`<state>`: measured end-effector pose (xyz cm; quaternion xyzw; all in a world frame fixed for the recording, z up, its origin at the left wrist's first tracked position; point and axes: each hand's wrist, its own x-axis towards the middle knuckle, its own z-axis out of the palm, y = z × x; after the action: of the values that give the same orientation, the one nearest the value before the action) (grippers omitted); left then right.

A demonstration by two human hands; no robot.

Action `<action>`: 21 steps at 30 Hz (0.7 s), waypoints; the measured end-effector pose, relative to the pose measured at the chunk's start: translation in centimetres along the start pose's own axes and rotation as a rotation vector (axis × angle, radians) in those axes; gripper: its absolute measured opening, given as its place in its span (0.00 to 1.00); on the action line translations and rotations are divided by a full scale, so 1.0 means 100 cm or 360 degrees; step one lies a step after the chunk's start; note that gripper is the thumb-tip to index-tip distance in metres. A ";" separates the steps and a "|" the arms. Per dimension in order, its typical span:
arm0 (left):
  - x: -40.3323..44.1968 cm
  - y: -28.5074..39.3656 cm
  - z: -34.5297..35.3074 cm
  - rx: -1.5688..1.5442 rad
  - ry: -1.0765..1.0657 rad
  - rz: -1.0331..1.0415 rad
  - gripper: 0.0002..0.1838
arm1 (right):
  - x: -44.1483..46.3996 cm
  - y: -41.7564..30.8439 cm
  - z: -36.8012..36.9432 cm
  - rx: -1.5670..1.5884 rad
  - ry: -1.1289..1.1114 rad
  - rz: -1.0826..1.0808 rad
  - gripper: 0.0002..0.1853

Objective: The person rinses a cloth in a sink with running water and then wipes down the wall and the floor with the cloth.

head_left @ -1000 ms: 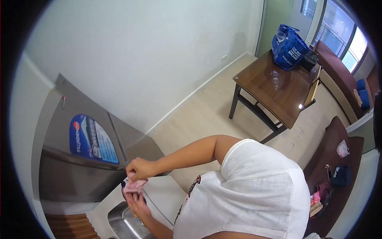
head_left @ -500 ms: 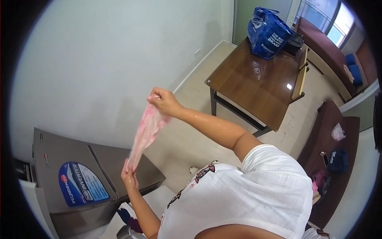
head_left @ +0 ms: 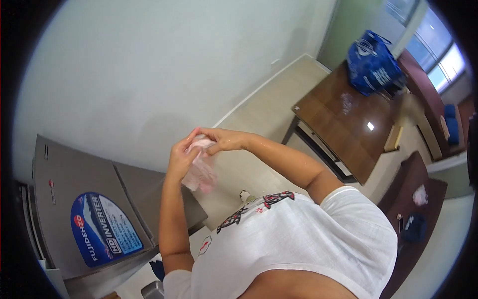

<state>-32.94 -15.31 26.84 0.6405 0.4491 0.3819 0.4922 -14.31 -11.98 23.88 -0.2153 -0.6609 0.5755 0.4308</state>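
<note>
Pink cloth [head_left: 201,175], hanging loose below — left hand [head_left: 180,157] and right hand [head_left: 225,140] curled, gripping its bunched top

The single view comes from a camera on the person's head, facing forward and steeply down over the white shirt [head_left: 298,234]. The shirt fills the bottom, nearest the lens; the left hand [head_left: 181,157], right hand [head_left: 226,141] and pink cloth [head_left: 201,172] sit close, left of centre. The fridge [head_left: 55,214] is near at lower left, the pale wall [head_left: 139,65] beyond it. The table [head_left: 338,124] lies farther off at upper right, the window [head_left: 433,37] farthest. The lens is wide, with dark, rounded edges, and the room appears tilted.
</note>
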 end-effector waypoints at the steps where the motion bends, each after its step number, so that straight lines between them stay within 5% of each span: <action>1: 0.005 0.010 -0.006 -0.0032 -0.0007 -0.0019 0.27 | 0.005 0.005 0.002 0.0009 -0.0282 0.0322 0.21; 3: 0.004 0.015 -0.032 0.0073 -0.0033 -0.0074 0.26 | 0.014 0.002 0.001 -0.0348 -0.0747 0.0688 0.21; 7: 0.009 0.025 -0.068 0.0447 -0.0034 -0.0001 0.24 | 0.037 -0.008 -0.009 -0.0451 -0.0928 0.0909 0.20; 9: 0.026 0.051 -0.077 0.0552 0.0247 0.0214 0.24 | 0.051 -0.012 -0.022 0.0585 -0.0660 0.0789 0.21; 10: 0.036 0.060 -0.078 0.0653 0.0485 0.0432 0.24 | 0.060 -0.005 -0.024 0.0593 -0.0691 0.0807 0.21; 12: 0.069 0.067 -0.073 0.1058 0.0677 0.0624 0.26 | 0.079 0.008 -0.031 0.0688 0.0066 0.1098 0.26; 13: 0.093 0.058 -0.067 0.1159 0.0675 0.0885 0.25 | 0.084 0.011 -0.031 0.0679 0.0017 0.1114 0.26; 14: 0.113 0.042 -0.058 0.1265 0.0668 0.1137 0.25 | 0.081 0.014 -0.027 0.0171 -0.0034 0.0884 0.28; 17: 0.143 0.015 -0.007 0.1568 0.0665 0.0865 0.28 | 0.079 0.028 -0.037 -0.0796 -0.0180 0.0353 0.34; 18: 0.144 0.012 0.008 0.1576 0.0735 0.0747 0.29 | 0.084 0.040 -0.047 0.0462 -0.0153 0.0449 0.33; 20: 0.155 -0.003 0.032 0.1589 0.0835 0.0596 0.32 | 0.092 0.068 -0.073 0.1726 -0.0127 0.0562 0.33; 21: 0.167 -0.027 0.042 0.1406 0.0783 0.0448 0.34 | 0.098 0.083 -0.089 0.0773 -0.0036 0.0399 0.30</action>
<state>-24.46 -0.38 24.10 0.7325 0.5792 0.3577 -0.0008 -14.06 2.78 18.89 -0.1794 -0.4765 0.7683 0.3877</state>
